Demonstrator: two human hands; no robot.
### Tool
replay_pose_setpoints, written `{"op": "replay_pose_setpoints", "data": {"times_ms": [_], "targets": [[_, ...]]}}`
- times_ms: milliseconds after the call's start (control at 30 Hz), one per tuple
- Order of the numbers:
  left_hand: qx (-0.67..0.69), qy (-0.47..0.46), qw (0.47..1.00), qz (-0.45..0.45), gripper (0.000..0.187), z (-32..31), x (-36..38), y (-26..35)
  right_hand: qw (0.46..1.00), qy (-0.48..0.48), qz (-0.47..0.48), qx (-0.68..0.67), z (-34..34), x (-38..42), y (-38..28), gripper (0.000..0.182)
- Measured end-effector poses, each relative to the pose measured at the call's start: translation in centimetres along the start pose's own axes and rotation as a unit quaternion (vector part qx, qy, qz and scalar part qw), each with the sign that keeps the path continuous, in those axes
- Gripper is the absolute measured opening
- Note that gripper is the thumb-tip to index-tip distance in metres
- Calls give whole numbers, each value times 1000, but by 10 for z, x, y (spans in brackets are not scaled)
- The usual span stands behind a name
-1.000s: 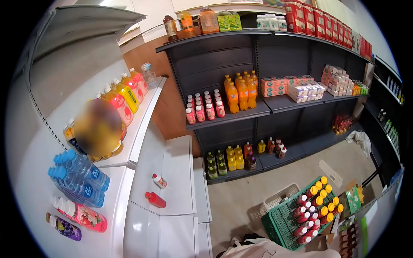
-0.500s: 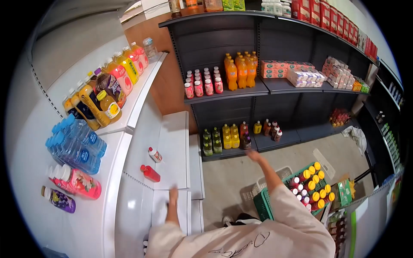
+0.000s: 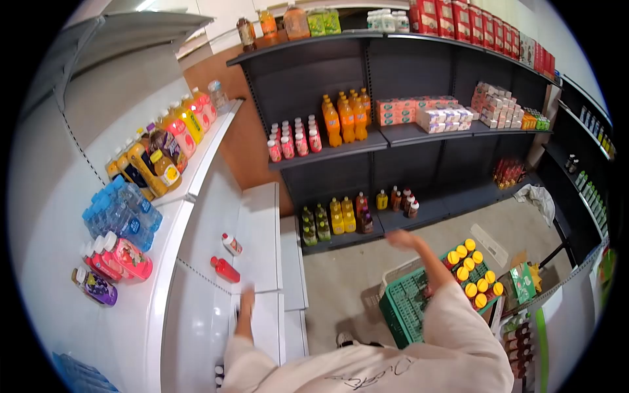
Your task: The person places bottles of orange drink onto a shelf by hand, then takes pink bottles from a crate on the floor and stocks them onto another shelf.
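My left hand point(image 3: 246, 301) is a blur over the low white shelf, just below a red bottle point(image 3: 225, 269) that lies on its side; its fingers cannot be made out. A white-and-red bottle point(image 3: 231, 244) lies a little beyond. My right hand point(image 3: 401, 240) is stretched out over the floor, before the dark lower shelf point(image 3: 426, 213), and its fingers are smeared by motion. Below my right forearm stands a green crate point(image 3: 401, 308), with several yellow-capped bottles point(image 3: 470, 267) in its right part.
White shelves at the left hold water bottles point(image 3: 124, 213) and juice bottles point(image 3: 160, 147). Orange soda bottles point(image 3: 346, 118) and tissue packs point(image 3: 413, 108) stand on the dark shelf ahead. A green box point(image 3: 523, 283) and a white cloth point(image 3: 537, 202) lie at the right.
The view has shifted. My right hand has moved slightly right and lower against the shelf. White-capped bottles seen earlier in the crate no longer show, and more of its green inside is visible.
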State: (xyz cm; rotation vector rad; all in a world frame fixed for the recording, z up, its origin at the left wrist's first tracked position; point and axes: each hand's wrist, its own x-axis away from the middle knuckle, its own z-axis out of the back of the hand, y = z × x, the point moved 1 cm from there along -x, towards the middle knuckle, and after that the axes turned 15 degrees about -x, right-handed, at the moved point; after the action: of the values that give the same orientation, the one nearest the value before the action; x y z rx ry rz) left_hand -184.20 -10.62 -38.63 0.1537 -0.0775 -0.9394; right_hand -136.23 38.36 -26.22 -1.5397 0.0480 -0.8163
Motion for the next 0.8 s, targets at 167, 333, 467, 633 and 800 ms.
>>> {"op": "replay_pose_setpoints", "data": {"times_ms": [167, 333, 467, 633, 800], "targets": [[136, -264, 918, 265, 48, -60, 190, 62, 970, 57, -109, -211, 68, 271, 214, 42], [189, -296, 889, 295, 44, -68, 221, 130, 934, 222, -227, -165, 31, 429, 330, 44], [202, -284, 892, 287, 42, -67, 231, 158, 925, 237, -255, -154, 7, 465, 366, 45], [185, -271, 902, 281, 40, -59, 252, 160, 953, 199, -211, -92, 13, 432, 371, 47], [66, -145, 974, 162, 39, -45, 179, 122, 993, 102, -50, 44, 44, 261, 281, 49]]}}
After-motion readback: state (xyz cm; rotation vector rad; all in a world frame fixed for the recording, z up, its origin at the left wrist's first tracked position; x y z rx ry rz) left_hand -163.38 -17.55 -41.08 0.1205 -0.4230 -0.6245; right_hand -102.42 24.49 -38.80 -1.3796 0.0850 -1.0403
